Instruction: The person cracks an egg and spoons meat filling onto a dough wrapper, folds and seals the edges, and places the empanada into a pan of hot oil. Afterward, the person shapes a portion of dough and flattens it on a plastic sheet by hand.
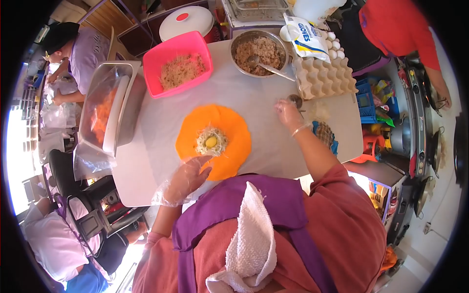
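A flat round orange wrapper (193,127) lies on the table before me. At its middle is a mound of pale shreds (202,139) with a yellow egg yolk (211,142) on top. My left hand (189,177), in a clear plastic glove, is open at the wrapper's near left edge, fingers stretched toward the mound. My right hand (289,115), also gloved, is to the right of the wrapper with its fingers drawn together; what they hold, if anything, I cannot make out. Beside it is a small dark round scoop (295,100).
Behind the wrapper stand a pink basin (152,63) of shreds and a metal bowl (235,63) of ground filling with a spoon (273,70). A steel tub (132,110) stands left; an egg tray (325,78), glove packet (305,39) and cloth (324,133) lie right. Other people are nearby.
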Tool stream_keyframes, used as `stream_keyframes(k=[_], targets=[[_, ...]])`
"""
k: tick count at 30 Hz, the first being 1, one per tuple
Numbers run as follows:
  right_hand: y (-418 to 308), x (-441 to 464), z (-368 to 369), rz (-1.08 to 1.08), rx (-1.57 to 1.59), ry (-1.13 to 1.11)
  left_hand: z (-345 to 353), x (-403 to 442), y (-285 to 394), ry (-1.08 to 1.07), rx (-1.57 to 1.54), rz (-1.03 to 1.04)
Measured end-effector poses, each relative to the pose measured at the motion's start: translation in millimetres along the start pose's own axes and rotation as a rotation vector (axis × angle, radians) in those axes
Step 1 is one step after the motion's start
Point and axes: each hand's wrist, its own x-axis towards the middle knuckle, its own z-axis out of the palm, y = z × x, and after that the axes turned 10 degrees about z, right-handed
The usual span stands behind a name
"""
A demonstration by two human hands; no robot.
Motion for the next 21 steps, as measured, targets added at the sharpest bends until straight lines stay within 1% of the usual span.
stream_keyframes(k=[2, 3, 5, 6, 8, 9, 10, 11, 13, 14, 15, 16, 17, 18, 19, 20, 21], targets=[[-9.4, -13.0, -0.6, -0.105, -0.300, 0.056, 0.3, -0.8, 0.2, -0.007, 0.023, 0.008], [-14.9, -11.3, -4.3, -0.112, -0.302, 0.062, 1.5, -0.8, 0.1, -0.001, -0.007, 0.006], [-31.7, -6.7, -16.3, -0.133, -0.369, -0.182, 2.1, 0.9, -1.1, -0.030, -0.023, -0.008], [-41.4, -2.3, -22.7, -0.140, -0.371, -0.177, 3.4, 2.6, -3.3, -0.022, -0.019, -0.006], [-66.3, 3.9, -38.7, -0.326, -0.158, 0.129, 8.3, 5.3, -7.8, -0.037, -0.015, 0.007], [-96.7, 7.9, -57.8, -0.269, -0.004, 0.106, 9.9, 7.9, -6.8, 0.017, 0.013, 0.063], [-121.6, 15.9, -74.2, -0.208, 0.150, 0.082, 8.7, 12.4, -2.5, 0.018, 0.014, 0.062], [-124.7, 30.8, -79.9, -0.209, 0.150, 0.082, 4.9, 19.1, 3.8, 0.036, 0.019, 0.098], [-128.7, 66.6, -91.2, -0.270, 0.082, 0.158, 2.8, 37.9, 10.0, 0.061, 0.025, 0.134], [-126.6, 77.7, -91.7, -0.276, 0.081, 0.159, 3.8, 50.0, 10.3, 0.111, 0.014, 0.230], [-124.3, 86.4, -89.0, -0.175, -0.018, 0.080, 3.6, 62.8, 11.6, 0.160, 0.005, 0.326], [-118.9, 95.3, -83.0, -0.074, -0.117, 0.002, -2.7, 76.4, 19.5, 0.165, 0.007, 0.327], [-111.0, 104.7, -69.9, -0.086, -0.207, 0.038, -12.9, 90.5, 31.5, 0.041, 0.020, 0.230], [-119.0, 103.1, -66.5, -0.091, -0.208, 0.036, -19.5, 103.9, 38.6, -0.083, 0.030, 0.132], [-131.2, 95.6, -64.4, -0.041, -0.335, -0.005, -18.6, 117.9, 36.7, -0.080, 0.028, 0.130], [-138.0, 92.2, -62.7, 0.011, -0.462, -0.047, -13.3, 132.3, 30.2, 0.023, -0.024, 0.132], [-132.5, 98.8, -54.4, 0.024, -0.500, -0.020, -8.0, 146.7, 24.0, 0.126, -0.075, 0.134]])
